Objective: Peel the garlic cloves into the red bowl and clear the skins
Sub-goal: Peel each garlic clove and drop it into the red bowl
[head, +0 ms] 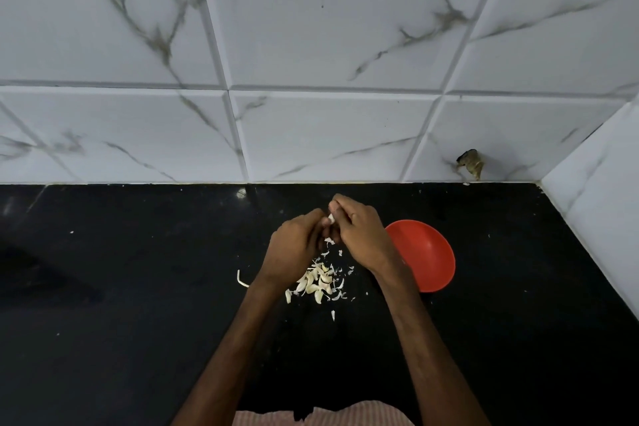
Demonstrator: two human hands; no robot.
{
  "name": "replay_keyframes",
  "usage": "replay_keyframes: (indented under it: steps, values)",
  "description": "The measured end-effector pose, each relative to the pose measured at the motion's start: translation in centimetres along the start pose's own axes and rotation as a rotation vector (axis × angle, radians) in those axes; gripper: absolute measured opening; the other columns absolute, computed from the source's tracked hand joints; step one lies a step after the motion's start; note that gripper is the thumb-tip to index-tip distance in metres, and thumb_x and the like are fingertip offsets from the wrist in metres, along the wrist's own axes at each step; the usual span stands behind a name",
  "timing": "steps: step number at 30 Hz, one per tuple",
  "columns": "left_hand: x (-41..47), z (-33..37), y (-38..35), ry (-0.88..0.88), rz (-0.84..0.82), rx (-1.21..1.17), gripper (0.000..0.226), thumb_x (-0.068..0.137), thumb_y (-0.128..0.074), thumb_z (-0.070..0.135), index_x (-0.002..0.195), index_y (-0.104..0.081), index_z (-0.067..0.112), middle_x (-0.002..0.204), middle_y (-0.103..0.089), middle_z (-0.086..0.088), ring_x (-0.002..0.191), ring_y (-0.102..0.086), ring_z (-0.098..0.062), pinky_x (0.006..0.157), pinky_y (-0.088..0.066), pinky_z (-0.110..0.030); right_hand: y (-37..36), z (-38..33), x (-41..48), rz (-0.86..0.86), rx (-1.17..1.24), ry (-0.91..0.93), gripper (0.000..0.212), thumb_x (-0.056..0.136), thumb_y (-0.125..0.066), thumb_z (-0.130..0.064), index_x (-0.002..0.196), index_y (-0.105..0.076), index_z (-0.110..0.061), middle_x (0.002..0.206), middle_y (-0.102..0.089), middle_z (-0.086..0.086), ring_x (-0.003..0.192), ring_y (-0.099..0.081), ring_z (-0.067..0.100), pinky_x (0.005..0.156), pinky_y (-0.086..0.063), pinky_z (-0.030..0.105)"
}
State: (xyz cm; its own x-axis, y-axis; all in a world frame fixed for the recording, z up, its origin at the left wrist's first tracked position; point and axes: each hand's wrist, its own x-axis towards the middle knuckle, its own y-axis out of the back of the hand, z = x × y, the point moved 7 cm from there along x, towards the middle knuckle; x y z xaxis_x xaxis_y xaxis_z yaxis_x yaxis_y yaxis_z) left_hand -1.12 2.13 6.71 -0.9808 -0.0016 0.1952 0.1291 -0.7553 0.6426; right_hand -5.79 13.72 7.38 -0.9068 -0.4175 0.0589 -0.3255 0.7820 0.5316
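Observation:
Both my hands meet above the black counter, just left of the red bowl [428, 254]. My left hand [297, 245] and my right hand [356, 232] together pinch one small white garlic clove [331, 218] between their fingertips. Below the hands lies a pile of garlic cloves and loose skins [320, 282] on the counter. A single curved strip of skin [241, 280] lies apart at the left of the pile. My right wrist covers the bowl's left edge, and the visible part of the bowl's inside shows only red.
The black counter [138, 287] runs back to a white marble-tiled wall [311, 45], with a side wall [605, 201] closing the right end. A chipped hole [470, 162] marks the wall near the corner. Small white flecks dot the counter.

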Motion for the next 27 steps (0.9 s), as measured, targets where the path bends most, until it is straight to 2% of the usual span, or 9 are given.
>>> replay_keyframes:
  steps: [3,6,8,10,12,15,19,22,27]
  values:
    - [0.0,-0.6,-0.2,0.109,0.045,-0.403,0.036,0.108,-0.041,0.022,0.075,-0.051,0.014,0.058,-0.05,0.013,0.053,-0.043,-0.003,0.056,-0.036,-0.022,-0.2,-1.5,-0.6,0.088,0.034,0.181,0.018,0.105,-0.048,-0.012,0.089,-0.056,-0.013,0.07,-0.062,-0.008,0.064,-0.063,0.008,0.063,-0.056,0.033]
    - [0.4,-0.9,-0.3,0.157,0.044,-0.552,0.039,0.109,-0.04,0.02,0.072,-0.05,0.013,0.059,-0.046,0.011,0.056,-0.039,-0.006,0.056,-0.034,-0.023,-0.3,-2.0,-0.9,0.159,0.027,0.297,0.015,0.103,-0.051,-0.005,0.09,-0.057,-0.005,0.074,-0.063,-0.008,0.067,-0.065,0.011,0.063,-0.057,0.036]
    - [0.6,-1.1,-0.2,0.157,0.045,-0.52,0.041,0.109,-0.04,0.023,0.071,-0.051,0.014,0.059,-0.047,0.01,0.055,-0.04,-0.007,0.056,-0.036,-0.028,-0.3,-1.5,-0.8,0.197,0.037,0.27,0.016,0.104,-0.051,-0.009,0.09,-0.059,-0.005,0.074,-0.066,-0.003,0.066,-0.065,0.013,0.062,-0.056,0.04]
    - [0.5,-1.3,0.0,0.141,0.086,-0.346,0.041,0.108,-0.041,0.033,0.071,-0.05,0.021,0.057,-0.05,0.011,0.053,-0.043,-0.007,0.057,-0.039,-0.034,-0.4,-0.7,-0.6,0.251,-0.006,0.162,0.025,0.106,-0.049,-0.019,0.087,-0.06,-0.006,0.068,-0.064,0.003,0.059,-0.061,0.017,0.059,-0.052,0.047]
    - [0.3,-1.3,0.4,0.103,0.144,-0.121,0.037,0.106,-0.04,0.04,0.071,-0.045,0.029,0.059,-0.053,0.012,0.054,-0.048,-0.007,0.054,-0.037,-0.031,-0.6,-0.1,-0.8,0.315,-0.03,0.059,0.035,0.107,-0.046,-0.027,0.078,-0.058,-0.01,0.059,-0.057,0.003,0.05,-0.05,0.014,0.054,-0.046,0.048]
    - [0.1,-0.6,1.0,-0.031,0.201,0.089,0.029,0.106,-0.043,0.032,0.077,-0.04,0.037,0.064,-0.051,0.015,0.063,-0.051,-0.005,0.056,-0.035,-0.028,-0.7,0.1,-0.8,0.363,0.033,-0.034,0.046,0.107,-0.044,-0.032,0.064,-0.049,-0.016,0.05,-0.043,-0.005,0.045,-0.036,0.008,0.049,-0.037,0.041]
    - [0.2,-0.6,0.8,-0.046,0.155,0.047,0.022,0.106,-0.038,0.04,0.087,-0.047,0.032,0.072,-0.056,0.015,0.069,-0.057,-0.005,0.058,-0.038,-0.025,-0.8,0.4,-0.3,0.319,0.09,-0.083,0.047,0.108,-0.042,-0.037,0.065,-0.05,-0.019,0.054,-0.047,-0.006,0.049,-0.041,0.005,0.053,-0.04,0.039]
    - [0.1,-0.7,0.2,-0.016,0.119,0.051,0.023,0.106,-0.034,0.043,0.093,-0.047,0.03,0.07,-0.055,0.018,0.068,-0.057,0.0,0.057,-0.033,-0.021,-1.4,0.0,-0.5,0.268,0.078,-0.037,0.039,0.107,-0.042,-0.035,0.074,-0.055,-0.02,0.057,-0.05,-0.006,0.05,-0.046,0.004,0.053,-0.041,0.035]
    - [0.3,-1.2,0.5,0.048,0.157,-0.163,0.033,0.106,-0.038,0.044,0.081,-0.049,0.026,0.067,-0.057,0.013,0.056,-0.051,-0.006,0.057,-0.038,-0.03,-1.7,0.0,-0.5,0.248,0.193,-0.04,0.042,0.108,-0.042,-0.036,0.068,-0.051,-0.026,0.059,-0.051,-0.01,0.056,-0.047,0.002,0.057,-0.042,0.029]
